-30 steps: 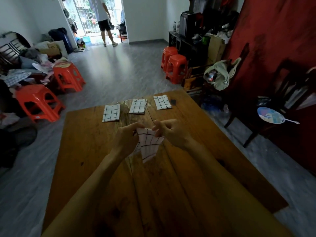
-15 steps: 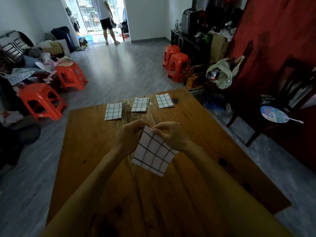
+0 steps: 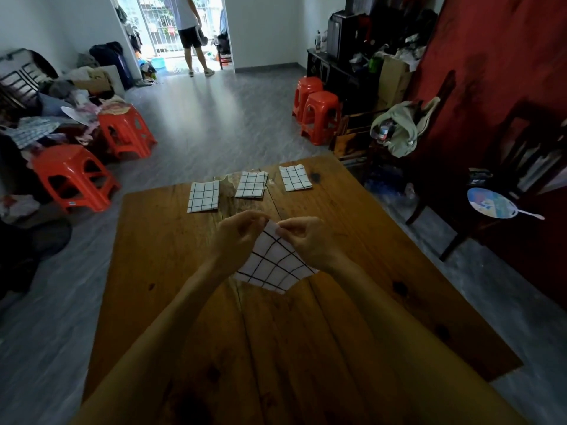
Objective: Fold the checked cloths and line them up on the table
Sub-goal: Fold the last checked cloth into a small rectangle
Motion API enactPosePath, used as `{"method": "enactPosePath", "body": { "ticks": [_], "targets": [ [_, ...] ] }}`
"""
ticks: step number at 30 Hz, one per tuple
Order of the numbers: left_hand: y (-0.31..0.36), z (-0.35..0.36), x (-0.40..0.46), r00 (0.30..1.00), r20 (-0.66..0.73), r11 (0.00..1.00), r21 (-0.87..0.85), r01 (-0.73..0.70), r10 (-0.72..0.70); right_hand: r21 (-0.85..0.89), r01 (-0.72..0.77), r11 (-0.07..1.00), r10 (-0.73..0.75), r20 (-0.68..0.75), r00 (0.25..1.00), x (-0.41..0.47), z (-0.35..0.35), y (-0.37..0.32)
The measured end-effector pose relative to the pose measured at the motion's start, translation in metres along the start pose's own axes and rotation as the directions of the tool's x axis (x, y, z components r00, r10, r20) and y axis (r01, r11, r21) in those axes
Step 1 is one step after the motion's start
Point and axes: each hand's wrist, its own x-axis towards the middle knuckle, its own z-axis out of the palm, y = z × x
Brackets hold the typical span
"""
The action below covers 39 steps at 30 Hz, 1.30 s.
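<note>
Cloth (image 3: 273, 265) pinched between both hands (image 3: 276, 240)

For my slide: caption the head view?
Both hands pinch a checked cloth above the table, three folded cloths behind.

Your left hand (image 3: 237, 237): bare, no glove, ring or watch in view.
Your right hand (image 3: 308, 240): bare likewise.
Your forearms: both uncovered right to the near edge; no sleeve shows.
</note>
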Motion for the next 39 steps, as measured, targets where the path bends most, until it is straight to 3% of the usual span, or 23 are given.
{"method": "enactPosePath", "body": {
  "ticks": [6,12,15,23,26,29,31,35,39],
  "targets": [
    [0.001,-0.003,0.0,0.995,0.046,0.99,0.11,-0.092,0.087,-0.014,0.008,1.0,-0.007,0.016,1.0,0.003,0.002,-0.005],
    [0.002,-0.012,0.007,0.992,-0.119,0.993,0.114,-0.023,0.037,-0.059,0.013,0.998,-0.012,0.015,1.0,-0.001,0.005,0.001],
    [-0.009,-0.025,0.013,0.984,-0.178,0.995,0.102,0.014,0.004,-0.087,-0.068,0.994,0.072,0.036,0.997,-0.018,0.002,0.026],
    [-0.028,-0.01,0.006,0.994,-0.11,0.983,0.183,0.018,0.002,-0.24,-0.242,0.94,0.286,0.171,0.943,-0.036,-0.006,0.052],
    [-0.02,0.0,0.006,0.999,-0.048,0.986,0.165,0.02,-0.012,-0.148,-0.196,0.969,0.217,0.142,0.966,-0.026,-0.008,0.035],
    [-0.011,0.012,0.006,0.998,0.061,0.992,0.124,-0.018,0.011,-0.133,-0.059,0.989,0.071,0.085,0.994,-0.008,-0.001,0.009],
    [-0.008,0.013,0.008,0.999,0.039,0.995,0.096,-0.026,0.022,-0.152,-0.026,0.988,0.037,0.07,0.997,0.0,0.002,0.002],
    [-0.011,-0.003,0.013,0.995,-0.096,0.993,0.121,-0.002,0.013,-0.145,-0.08,0.986,0.094,0.09,0.992,-0.011,0.004,0.025],
    [-0.019,-0.01,0.011,0.992,-0.126,0.991,0.136,0.005,0.012,-0.185,-0.17,0.968,0.19,0.099,0.977,-0.032,0.008,0.051]
  ]
}}
